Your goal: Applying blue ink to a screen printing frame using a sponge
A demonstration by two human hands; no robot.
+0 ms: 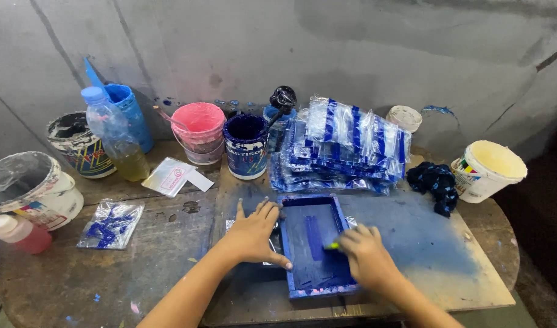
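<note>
Pressing blue frame edge, left hand

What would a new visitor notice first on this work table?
First the blue-stained frame at the front, with the left hand flat on its left edge and the right hand pulling a small tool across it. Behind it lies a stack of clear bags printed in blue. A pink bucket stands out at the back.

Both forearms bare, no sleeves, gloves or rings visible.
</note>
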